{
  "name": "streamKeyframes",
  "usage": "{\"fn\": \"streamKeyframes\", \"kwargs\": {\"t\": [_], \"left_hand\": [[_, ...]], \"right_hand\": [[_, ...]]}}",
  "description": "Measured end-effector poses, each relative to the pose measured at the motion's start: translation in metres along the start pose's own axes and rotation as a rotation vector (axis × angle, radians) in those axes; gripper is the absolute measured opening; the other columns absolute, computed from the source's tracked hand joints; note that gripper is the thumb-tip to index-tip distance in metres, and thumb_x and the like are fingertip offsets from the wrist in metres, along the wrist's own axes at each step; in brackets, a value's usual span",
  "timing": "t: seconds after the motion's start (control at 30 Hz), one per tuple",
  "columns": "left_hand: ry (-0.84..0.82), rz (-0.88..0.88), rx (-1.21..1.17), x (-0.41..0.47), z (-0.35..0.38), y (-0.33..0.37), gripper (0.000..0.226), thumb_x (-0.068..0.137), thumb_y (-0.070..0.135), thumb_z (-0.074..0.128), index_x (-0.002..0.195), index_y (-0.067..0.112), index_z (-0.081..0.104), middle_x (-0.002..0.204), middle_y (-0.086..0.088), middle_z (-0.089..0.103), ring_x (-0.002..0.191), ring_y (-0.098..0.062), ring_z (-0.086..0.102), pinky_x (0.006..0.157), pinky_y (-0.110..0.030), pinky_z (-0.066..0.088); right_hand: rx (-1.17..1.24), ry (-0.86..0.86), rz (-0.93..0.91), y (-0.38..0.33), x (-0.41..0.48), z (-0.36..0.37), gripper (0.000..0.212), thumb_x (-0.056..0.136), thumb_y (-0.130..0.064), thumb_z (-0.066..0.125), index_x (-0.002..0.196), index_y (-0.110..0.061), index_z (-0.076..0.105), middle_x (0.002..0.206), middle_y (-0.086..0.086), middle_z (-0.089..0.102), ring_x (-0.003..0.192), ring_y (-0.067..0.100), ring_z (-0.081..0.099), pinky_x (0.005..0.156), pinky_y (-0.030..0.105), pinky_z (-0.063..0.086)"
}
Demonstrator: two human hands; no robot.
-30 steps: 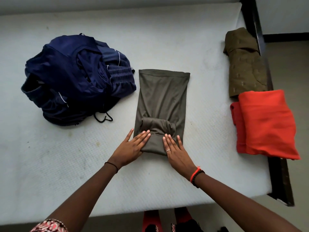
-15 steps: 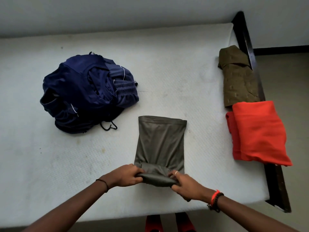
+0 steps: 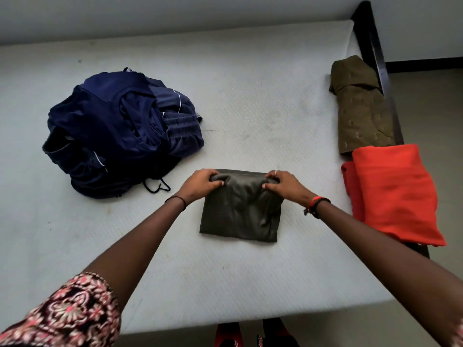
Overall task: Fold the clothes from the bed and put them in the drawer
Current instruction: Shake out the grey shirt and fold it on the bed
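Observation:
A grey-olive garment (image 3: 240,214) lies folded into a compact square on the white mattress (image 3: 250,108), near its front edge. My left hand (image 3: 200,184) grips the garment's far left corner, and my right hand (image 3: 283,184) grips the far right corner, fingers curled over the folded edge. A heap of unfolded navy clothes (image 3: 120,134) sits to the left. At the right edge lie a folded brown garment (image 3: 360,108) and a folded orange one (image 3: 393,194). No drawer is in view.
The dark bed frame (image 3: 373,38) runs along the mattress's right side, with bare floor (image 3: 438,108) beyond it. A grey wall (image 3: 175,13) backs the bed. A black drawstring (image 3: 156,187) trails from the navy heap toward the folded garment.
Both hands took hold of the garment's near rolled end and carried it away from me over the far end. The long strip is now a square half its length.

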State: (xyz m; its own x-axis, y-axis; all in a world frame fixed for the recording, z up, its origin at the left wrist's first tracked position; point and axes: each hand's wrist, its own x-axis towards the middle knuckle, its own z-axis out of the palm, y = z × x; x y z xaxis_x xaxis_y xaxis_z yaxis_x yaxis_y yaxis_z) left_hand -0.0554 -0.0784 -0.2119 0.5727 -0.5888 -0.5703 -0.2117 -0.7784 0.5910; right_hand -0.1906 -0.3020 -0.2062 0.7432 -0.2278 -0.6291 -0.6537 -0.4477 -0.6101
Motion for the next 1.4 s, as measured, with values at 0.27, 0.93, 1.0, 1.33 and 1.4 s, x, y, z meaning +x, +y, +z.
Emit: {"fn": "streamKeyframes", "kwargs": {"t": [0.27, 0.93, 1.0, 1.33, 1.4], "left_hand": [[0.246, -0.16, 0.001, 0.009, 0.02, -0.012, 0.035, 0.089, 0.032, 0.06, 0.119, 0.015, 0.056, 0.119, -0.006, 0.058, 0.11, -0.024, 0.054, 0.093, -0.04, 0.043], [0.205, -0.419, -0.842, -0.023, 0.05, -0.004, 0.031, 0.083, 0.025, 0.071, 0.11, 0.012, 0.063, 0.108, -0.003, 0.068, 0.095, -0.014, 0.064, 0.077, -0.021, 0.049], [0.18, -0.404, -0.866, -0.025, 0.048, -0.001, 0.029, 0.083, 0.025, 0.07, 0.109, 0.016, 0.061, 0.108, -0.002, 0.067, 0.096, -0.015, 0.064, 0.078, -0.023, 0.05], [-0.107, -0.15, -0.556, -0.01, 0.038, 0.073, 0.031, 0.087, 0.019, 0.067, 0.116, 0.021, 0.056, 0.1, -0.002, 0.069, 0.088, -0.012, 0.064, 0.071, -0.015, 0.047], [-0.212, -0.09, -0.444, 0.003, 0.04, 0.096, 0.033, 0.087, 0.017, 0.066, 0.119, 0.019, 0.056, 0.102, -0.001, 0.068, 0.09, -0.011, 0.061, 0.071, -0.009, 0.045]], "right_hand": [[-0.19, 0.139, -0.026, 0.014, 0.031, 0.004, 0.04, 0.083, -0.036, 0.067, 0.115, -0.013, 0.059, 0.112, 0.012, 0.058, 0.109, 0.027, 0.053, 0.092, 0.033, 0.042], [-0.135, -0.233, 0.009, -0.003, 0.042, -0.011, 0.033, 0.077, -0.035, 0.075, 0.093, -0.007, 0.066, 0.089, 0.005, 0.062, 0.084, 0.018, 0.055, 0.063, 0.025, 0.039], [-0.074, -0.247, -0.002, -0.001, 0.035, -0.012, 0.024, 0.079, -0.033, 0.072, 0.091, -0.014, 0.063, 0.092, 0.003, 0.063, 0.088, 0.018, 0.058, 0.068, 0.026, 0.042], [0.441, -0.053, 0.138, 0.069, -0.058, -0.012, 0.015, 0.08, -0.029, 0.073, 0.084, -0.018, 0.064, 0.082, -0.002, 0.068, 0.073, 0.007, 0.06, 0.064, 0.017, 0.045], [0.589, -0.019, 0.188, 0.086, -0.084, -0.011, 0.015, 0.081, -0.026, 0.072, 0.09, -0.016, 0.066, 0.086, -0.003, 0.071, 0.076, 0.003, 0.064, 0.07, 0.016, 0.048]]}}
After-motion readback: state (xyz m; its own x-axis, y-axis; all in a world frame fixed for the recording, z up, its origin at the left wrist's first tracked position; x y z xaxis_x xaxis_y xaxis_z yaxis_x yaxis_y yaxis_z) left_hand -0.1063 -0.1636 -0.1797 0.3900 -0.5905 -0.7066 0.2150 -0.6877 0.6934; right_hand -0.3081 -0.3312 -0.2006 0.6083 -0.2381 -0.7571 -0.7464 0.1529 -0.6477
